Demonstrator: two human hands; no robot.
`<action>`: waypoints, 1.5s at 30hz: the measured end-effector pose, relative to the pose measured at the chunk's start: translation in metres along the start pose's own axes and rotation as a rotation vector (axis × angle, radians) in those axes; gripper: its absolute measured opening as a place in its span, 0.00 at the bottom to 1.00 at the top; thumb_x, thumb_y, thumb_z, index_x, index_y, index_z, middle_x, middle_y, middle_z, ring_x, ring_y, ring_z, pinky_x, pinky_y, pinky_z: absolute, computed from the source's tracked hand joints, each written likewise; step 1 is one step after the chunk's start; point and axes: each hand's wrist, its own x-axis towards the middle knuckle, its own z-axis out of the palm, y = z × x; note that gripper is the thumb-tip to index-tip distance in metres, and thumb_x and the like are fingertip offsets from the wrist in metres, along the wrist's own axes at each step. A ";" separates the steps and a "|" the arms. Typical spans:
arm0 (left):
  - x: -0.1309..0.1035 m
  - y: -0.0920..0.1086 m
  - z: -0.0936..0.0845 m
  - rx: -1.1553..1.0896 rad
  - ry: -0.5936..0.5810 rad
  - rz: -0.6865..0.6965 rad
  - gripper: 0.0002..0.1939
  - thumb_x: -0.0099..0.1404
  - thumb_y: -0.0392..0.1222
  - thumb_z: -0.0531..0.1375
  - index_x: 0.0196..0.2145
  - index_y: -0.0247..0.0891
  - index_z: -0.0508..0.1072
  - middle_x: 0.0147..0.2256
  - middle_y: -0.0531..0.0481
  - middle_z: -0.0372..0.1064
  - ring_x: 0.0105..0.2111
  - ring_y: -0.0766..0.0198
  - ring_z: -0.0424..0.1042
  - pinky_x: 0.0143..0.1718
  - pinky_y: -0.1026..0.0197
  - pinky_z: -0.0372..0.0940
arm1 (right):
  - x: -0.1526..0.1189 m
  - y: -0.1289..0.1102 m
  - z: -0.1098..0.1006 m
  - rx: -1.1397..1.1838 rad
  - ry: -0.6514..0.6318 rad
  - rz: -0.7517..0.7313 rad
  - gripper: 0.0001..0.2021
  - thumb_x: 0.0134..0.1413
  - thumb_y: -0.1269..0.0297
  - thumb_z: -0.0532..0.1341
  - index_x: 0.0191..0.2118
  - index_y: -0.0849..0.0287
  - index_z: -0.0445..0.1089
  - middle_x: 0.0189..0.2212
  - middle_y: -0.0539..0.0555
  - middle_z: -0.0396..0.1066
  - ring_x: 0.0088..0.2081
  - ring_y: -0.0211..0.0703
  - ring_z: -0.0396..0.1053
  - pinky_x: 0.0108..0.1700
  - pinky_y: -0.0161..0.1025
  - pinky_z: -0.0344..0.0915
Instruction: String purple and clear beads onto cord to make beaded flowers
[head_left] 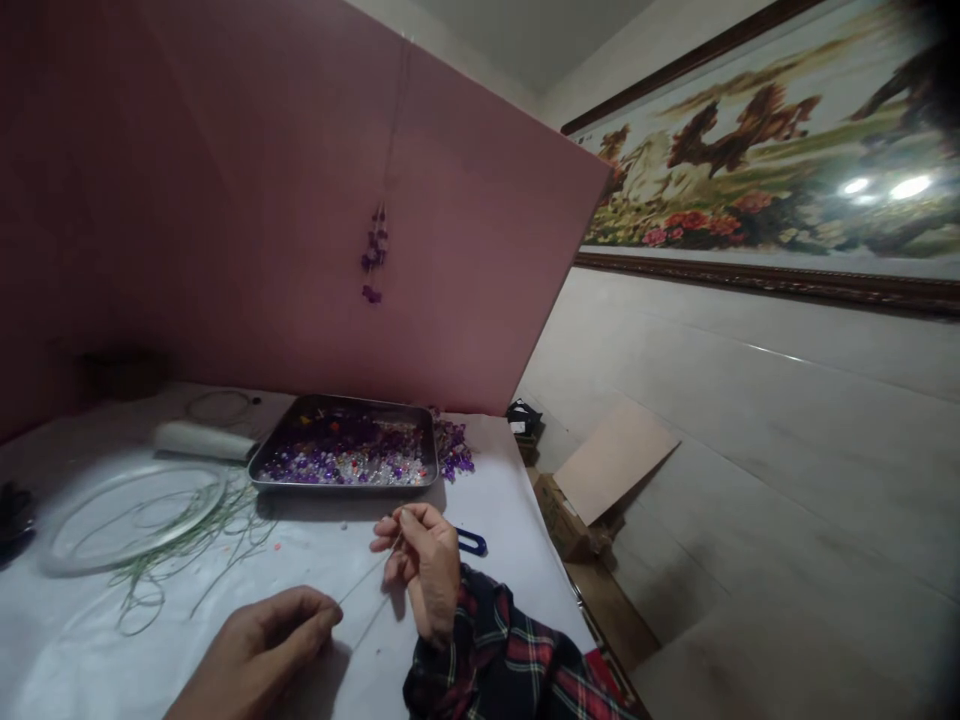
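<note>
My left hand (270, 640) pinches one end of a thin cord (365, 583) between thumb and forefinger. The cord runs up and right to my right hand (429, 562), whose thumb and forefinger are also closed on it. Both hands are over the white tabletop, in front of a dark metal tray (345, 490) of purple, clear and a few orange beads. Beside my right wrist, partly covered by it, lies a blue object with a slot (472, 542), perhaps a scissor handle.
Loose green cords (202, 530) and a pale ring-shaped coil (56, 560) lie on the left. Purple beaded pieces (454, 448) sit right of the tray. A purple bead strand (374, 245) hangs on the pink panel. Cardboard (619, 458) stands beyond the table's right edge.
</note>
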 end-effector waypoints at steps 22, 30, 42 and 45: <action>0.016 0.008 -0.023 -0.378 0.245 0.024 0.17 0.40 0.47 0.70 0.25 0.32 0.76 0.20 0.49 0.71 0.15 0.71 0.61 0.13 0.69 0.51 | 0.002 -0.001 0.002 -0.267 0.178 -0.156 0.09 0.41 0.64 0.62 0.24 0.66 0.73 0.17 0.52 0.72 0.09 0.27 0.56 0.11 0.26 0.49; 0.011 0.017 -0.019 -0.391 0.327 0.053 0.18 0.37 0.46 0.70 0.26 0.34 0.75 0.18 0.51 0.69 0.13 0.67 0.63 0.09 0.68 0.50 | -0.001 0.000 0.002 -0.392 0.185 -0.156 0.08 0.41 0.66 0.59 0.22 0.66 0.73 0.16 0.52 0.72 0.08 0.26 0.55 0.10 0.25 0.47; 0.013 0.013 -0.020 -0.432 0.243 0.074 0.13 0.44 0.45 0.67 0.27 0.36 0.72 0.23 0.49 0.72 0.16 0.69 0.64 0.11 0.70 0.49 | -0.001 0.000 -0.003 -0.467 0.174 -0.195 0.09 0.47 0.62 0.55 0.26 0.62 0.67 0.16 0.49 0.69 0.08 0.29 0.53 0.10 0.28 0.45; 0.014 0.011 -0.020 -0.422 0.192 0.066 0.14 0.45 0.46 0.68 0.26 0.36 0.72 0.23 0.49 0.72 0.17 0.71 0.63 0.13 0.71 0.52 | -0.007 0.001 0.002 -0.535 0.219 -0.290 0.06 0.45 0.66 0.58 0.30 0.62 0.69 0.25 0.53 0.73 0.16 0.33 0.62 0.16 0.30 0.58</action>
